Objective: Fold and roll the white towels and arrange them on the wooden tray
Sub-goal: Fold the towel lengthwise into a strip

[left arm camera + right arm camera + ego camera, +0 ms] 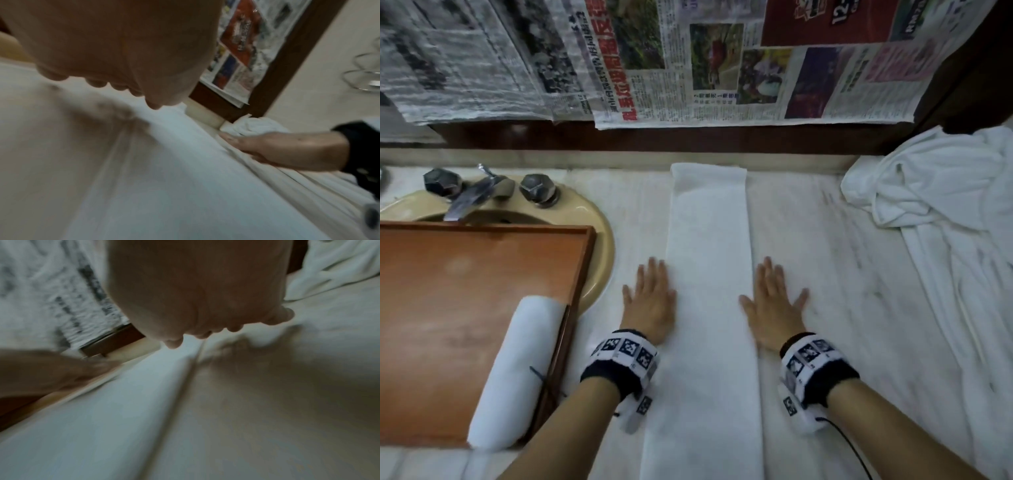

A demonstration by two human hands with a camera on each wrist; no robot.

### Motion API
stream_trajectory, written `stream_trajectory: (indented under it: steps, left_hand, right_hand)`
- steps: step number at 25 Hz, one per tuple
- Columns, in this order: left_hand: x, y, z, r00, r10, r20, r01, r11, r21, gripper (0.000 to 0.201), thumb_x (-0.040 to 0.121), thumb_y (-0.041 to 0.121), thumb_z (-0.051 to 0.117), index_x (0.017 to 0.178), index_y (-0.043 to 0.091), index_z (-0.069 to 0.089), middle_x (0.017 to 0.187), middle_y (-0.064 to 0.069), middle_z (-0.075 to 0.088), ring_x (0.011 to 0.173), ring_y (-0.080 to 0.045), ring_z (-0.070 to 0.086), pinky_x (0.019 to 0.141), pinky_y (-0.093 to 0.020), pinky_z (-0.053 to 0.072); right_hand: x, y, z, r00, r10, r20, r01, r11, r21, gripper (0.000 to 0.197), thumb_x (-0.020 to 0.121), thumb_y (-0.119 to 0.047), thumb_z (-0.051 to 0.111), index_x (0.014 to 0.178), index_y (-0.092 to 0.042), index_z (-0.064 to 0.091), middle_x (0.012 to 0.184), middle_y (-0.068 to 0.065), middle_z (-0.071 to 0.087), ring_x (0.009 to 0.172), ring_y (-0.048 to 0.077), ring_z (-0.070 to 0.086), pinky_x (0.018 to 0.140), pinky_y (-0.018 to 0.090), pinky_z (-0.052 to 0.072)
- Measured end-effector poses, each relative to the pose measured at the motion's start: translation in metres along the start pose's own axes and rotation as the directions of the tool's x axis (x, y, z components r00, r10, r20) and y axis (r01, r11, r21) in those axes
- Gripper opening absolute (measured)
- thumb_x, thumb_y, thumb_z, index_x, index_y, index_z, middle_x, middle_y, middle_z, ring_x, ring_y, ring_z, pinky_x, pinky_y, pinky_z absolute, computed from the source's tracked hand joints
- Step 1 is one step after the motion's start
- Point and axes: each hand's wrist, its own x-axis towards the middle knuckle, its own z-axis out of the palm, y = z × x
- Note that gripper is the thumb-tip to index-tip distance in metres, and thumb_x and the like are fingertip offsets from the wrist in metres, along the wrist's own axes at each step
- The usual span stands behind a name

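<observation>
A white towel (707, 274), folded into a long narrow strip, lies flat on the pale marble counter and runs from the back wall toward me. My left hand (650, 301) lies flat with straight fingers at the strip's left edge. My right hand (772, 301) lies flat the same way at its right edge. Both palms face down and hold nothing. One rolled white towel (517, 373) rests on the wooden tray (465, 291) at the tray's near right corner. In the left wrist view the strip (164, 178) stretches below the palm, with the right hand (287, 149) beside it.
The tray sits over a beige sink (599, 246) with a chrome tap (479, 192). A heap of unfolded white towels (941, 205) fills the counter's right side. Newspaper sheets (688, 61) hang on the dark wooden wall behind.
</observation>
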Motion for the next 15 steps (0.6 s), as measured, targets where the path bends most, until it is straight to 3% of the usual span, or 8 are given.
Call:
stream_trajectory:
  steps: [3,4,6,8,9,12,13,15]
  left_hand:
    - [-0.051,0.014,0.038,0.954,0.289,0.077,-0.296,0.948,0.119,0.058,0.106,0.032,0.019,0.153,0.021,-0.014,0.156,0.006,-0.028,0.146,-0.017,-0.021,0.119,-0.051,-0.007]
    - [-0.063,0.0,0.045,0.962,0.266,0.056,-0.271,0.954,0.126,0.058,0.106,0.031,0.018,0.153,0.022,-0.014,0.155,0.007,-0.03,0.146,-0.017,-0.022,0.119,-0.051,-0.007]
    - [-0.073,-0.033,0.047,0.999,0.017,-0.029,-0.016,1.0,0.022,0.058,0.105,0.031,0.018,0.154,0.022,-0.013,0.155,0.006,-0.03,0.147,-0.02,-0.021,0.118,-0.052,-0.007]
    - [-0.082,-0.042,0.041,0.983,-0.18,-0.029,0.178,0.983,-0.046,0.058,0.105,0.031,0.018,0.154,0.02,-0.01,0.159,0.0,-0.023,0.148,-0.023,-0.017,0.117,-0.056,-0.005]
    - [-0.089,-0.032,0.044,0.991,-0.135,-0.027,0.134,0.99,-0.046,0.058,0.105,0.03,0.017,0.154,0.019,-0.011,0.16,-0.001,-0.021,0.148,-0.024,-0.016,0.117,-0.057,-0.004]
    - [-0.106,0.003,0.07,0.978,0.205,0.02,-0.206,0.976,0.073,0.057,0.105,0.032,0.016,0.153,0.025,-0.014,0.157,0.005,-0.027,0.147,-0.019,-0.02,0.116,-0.055,-0.009]
    - [-0.11,-0.002,0.075,0.973,0.228,0.029,-0.23,0.969,0.094,0.057,0.105,0.035,0.015,0.152,0.029,-0.015,0.155,0.008,-0.03,0.146,-0.018,-0.022,0.116,-0.056,-0.011]
    - [-0.11,-0.032,0.075,0.999,0.049,-0.02,-0.048,0.997,0.063,0.056,0.104,0.039,0.012,0.151,0.033,-0.018,0.152,0.009,-0.034,0.145,-0.019,-0.025,0.114,-0.059,-0.014]
  right_hand:
    - [-0.055,-0.018,0.06,0.963,-0.267,0.044,0.27,0.957,-0.103,0.07,0.095,-0.053,0.002,0.15,-0.018,-0.022,0.15,-0.008,-0.039,0.142,0.011,-0.03,0.115,0.061,-0.006]
    - [-0.063,-0.008,0.066,0.971,-0.237,0.025,0.239,0.965,-0.11,0.07,0.095,-0.053,0.002,0.151,-0.018,-0.021,0.151,-0.007,-0.038,0.142,0.011,-0.029,0.115,0.06,-0.005]
    - [-0.065,0.015,0.065,1.0,0.012,-0.021,-0.011,1.0,0.007,0.066,0.102,-0.047,0.012,0.151,-0.015,-0.02,0.155,-0.003,-0.033,0.144,0.014,-0.025,0.116,0.06,-0.006]
    - [-0.078,0.015,0.059,0.99,0.14,-0.018,-0.139,0.989,0.053,0.066,0.103,-0.045,0.015,0.151,-0.016,-0.019,0.156,-0.002,-0.031,0.146,0.016,-0.023,0.114,0.062,-0.006]
    - [-0.087,0.004,0.064,0.997,0.068,-0.038,-0.066,0.997,0.042,0.066,0.103,-0.045,0.016,0.151,-0.018,-0.019,0.156,-0.003,-0.032,0.145,0.016,-0.023,0.114,0.062,-0.007]
    - [-0.106,-0.026,0.093,0.977,-0.213,-0.024,0.21,0.973,-0.096,0.064,0.103,-0.044,0.017,0.151,-0.021,-0.021,0.153,-0.008,-0.034,0.144,0.014,-0.027,0.113,0.06,-0.012]
    - [-0.108,-0.02,0.096,0.978,-0.21,-0.021,0.206,0.973,-0.107,0.064,0.103,-0.044,0.017,0.151,-0.022,-0.02,0.154,-0.009,-0.033,0.144,0.013,-0.027,0.113,0.061,-0.011]
    - [-0.106,0.006,0.094,0.999,-0.034,-0.038,0.033,0.999,-0.037,0.064,0.103,-0.045,0.015,0.15,-0.023,-0.021,0.154,-0.008,-0.034,0.144,0.013,-0.027,0.113,0.064,-0.009]
